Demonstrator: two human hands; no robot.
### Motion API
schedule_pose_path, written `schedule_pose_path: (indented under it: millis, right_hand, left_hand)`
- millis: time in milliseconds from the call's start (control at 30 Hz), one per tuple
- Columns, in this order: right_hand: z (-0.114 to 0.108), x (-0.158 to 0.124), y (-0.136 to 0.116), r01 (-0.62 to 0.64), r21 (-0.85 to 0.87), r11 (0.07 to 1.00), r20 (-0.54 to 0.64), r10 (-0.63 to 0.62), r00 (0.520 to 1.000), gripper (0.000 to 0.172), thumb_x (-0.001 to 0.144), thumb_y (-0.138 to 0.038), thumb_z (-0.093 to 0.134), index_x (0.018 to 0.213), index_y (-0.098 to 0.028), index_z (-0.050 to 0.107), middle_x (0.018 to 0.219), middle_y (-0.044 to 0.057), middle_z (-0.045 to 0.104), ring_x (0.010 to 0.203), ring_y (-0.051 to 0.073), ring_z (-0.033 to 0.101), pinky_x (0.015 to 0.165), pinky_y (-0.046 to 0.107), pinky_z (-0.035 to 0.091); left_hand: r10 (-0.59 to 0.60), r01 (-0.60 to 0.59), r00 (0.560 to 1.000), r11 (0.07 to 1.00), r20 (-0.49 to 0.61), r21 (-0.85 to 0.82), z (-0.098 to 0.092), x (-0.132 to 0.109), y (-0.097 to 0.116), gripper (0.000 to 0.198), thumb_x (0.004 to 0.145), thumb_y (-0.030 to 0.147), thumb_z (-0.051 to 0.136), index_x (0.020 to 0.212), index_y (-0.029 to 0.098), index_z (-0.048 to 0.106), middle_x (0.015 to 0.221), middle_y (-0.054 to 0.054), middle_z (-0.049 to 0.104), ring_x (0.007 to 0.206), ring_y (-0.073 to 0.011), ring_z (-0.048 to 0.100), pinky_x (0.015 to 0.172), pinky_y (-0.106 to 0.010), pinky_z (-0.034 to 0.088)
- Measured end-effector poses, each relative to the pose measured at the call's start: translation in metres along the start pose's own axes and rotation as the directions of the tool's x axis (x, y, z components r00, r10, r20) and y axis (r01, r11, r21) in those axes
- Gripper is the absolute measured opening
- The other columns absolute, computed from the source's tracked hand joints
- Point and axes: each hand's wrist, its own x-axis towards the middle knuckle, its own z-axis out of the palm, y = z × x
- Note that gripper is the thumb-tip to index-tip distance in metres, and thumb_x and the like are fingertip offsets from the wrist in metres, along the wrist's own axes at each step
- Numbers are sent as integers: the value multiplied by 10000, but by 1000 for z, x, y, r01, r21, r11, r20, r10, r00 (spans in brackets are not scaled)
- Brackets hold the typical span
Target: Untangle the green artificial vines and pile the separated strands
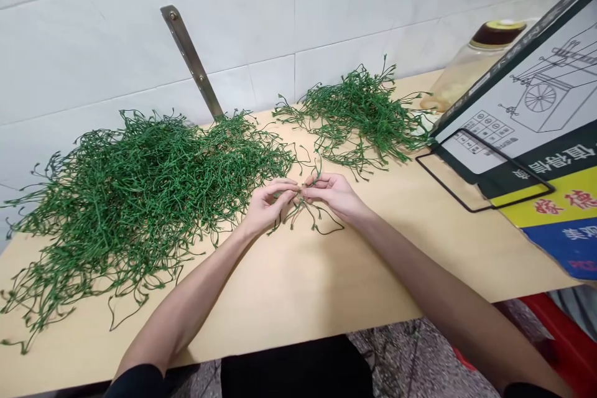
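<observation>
Watching from the bench side. Left hand [270, 205]: thumb and fingertips together, look pinched on thin green strands [318, 216]. Right hand [336, 198]: same, thumb and fingers closed at the same small bunch. Exact grip point is hidden by the fingers. Bunch sits between both hands, over the table [289, 286], loose ends fanning out below the fingertips.

Big pile [158, 180] is just left of the left hand; smaller pile [364, 112] is beyond the right hand, toward the wall.

Risks, my read:
- Snagging. Ends are knobbly and the big pile is badly tangled; a pull could drag neighbours along.
- Slip. Strands are thin and only fingertips hold them; uneven tension could drop one.
- Mixing. Stray strands lie in the gap between piles; a sweeping forearm could merge them.
- Spill. Big pile reaches close to the table's near edge; left arm could brush strands off.
- Smaller pile runs up beside the box [536, 93]; wire loop [471, 208] there could catch ends.
</observation>
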Motion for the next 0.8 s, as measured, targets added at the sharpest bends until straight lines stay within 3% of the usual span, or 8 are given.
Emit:
schedule_pose_path:
  millis: [200,367,500,600,667,733,800]
  right_hand:
    - [2,1,1,14,30,999,-36,-13,999,382,439,-239,937,706,-163,674,676,32,735,595,150,679,632,300,571]
    - [3,-2,-2,-26,20,999,-42,27,999,403,430,-271,945,697,-155,667,656,31,735,574,142,679,614,283,575]
    - [4,-6,-6,-35,-2,999,-22,35,999,394,464,-280,938,712,-147,662,623,24,723,561,138,676,623,278,569]
    - [4,-7,-9,-64,-15,998,-37,63,997,410,437,-276,946,697,-144,657,593,7,711,524,115,650,608,257,557]
    - [4,-7,-9,-74,-24,997,-42,73,996,419,426,-280,948,700,-146,660,577,1,706,523,113,651,606,249,551]
    - [4,-7,-8,-68,-40,997,-43,66,997,416,432,-280,945,709,-149,664,578,1,709,539,117,661,612,242,546]
    - [3,-6,-5,-50,-58,997,-45,48,998,411,435,-273,943,713,-153,665,598,3,720,553,116,665,623,242,543]
  left_hand:
    - [-142,155,986,972,83,-178,-2,-2,0,398,944,405,587,1254,159,630,1140,-130,748,1052,-220,717,912,-342,565]
    - [-133,136,991,984,35,-119,5,-3,-7,598,930,329,616,1449,202,349,1122,-119,742,927,-153,714,828,-283,564]
    - [-146,141,988,986,-52,-87,10,-5,-5,663,821,278,749,1354,233,358,934,-34,752,879,-134,690,819,-262,551]
    - [-185,183,980,983,-72,-24,9,-6,-1,441,857,286,712,1191,244,427,885,-8,742,817,-132,683,711,-238,535]
    - [-110,116,992,987,-57,110,8,-6,1,250,893,271,664,1080,226,504,871,-10,724,771,-126,660,680,-239,517]
    - [49,-45,999,952,-3,304,6,-4,2,70,927,227,608,991,201,592,860,-24,710,766,-130,618,706,-261,501]
    - [195,-202,979,875,61,440,6,-3,2,92,952,186,560,976,184,649,864,-41,704,787,-141,583,729,-277,490]
